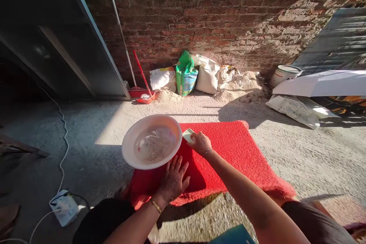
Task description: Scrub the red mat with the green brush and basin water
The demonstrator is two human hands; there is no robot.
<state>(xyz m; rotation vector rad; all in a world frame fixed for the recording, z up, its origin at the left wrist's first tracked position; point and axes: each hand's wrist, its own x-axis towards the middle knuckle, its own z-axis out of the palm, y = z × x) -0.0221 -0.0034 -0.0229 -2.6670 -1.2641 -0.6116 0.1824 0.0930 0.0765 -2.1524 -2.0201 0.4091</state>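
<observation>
A wide white basin with water in it stands on the left part of a red, fuzzy mat. Cloudy bits float on the water or lie below it. My right hand grips a pale, flat, rectangular block at the basin's right side; its exact kind cannot be made out. My left hand lies with fingers spread on the mat, just in front of the basin's near rim. The mat drapes over a low support that is mostly hidden.
A white power strip with cables lies on the floor at left. By the brick wall are a red dustpan, a green sack, white sacks and a bucket. A dark metal panel rises at left.
</observation>
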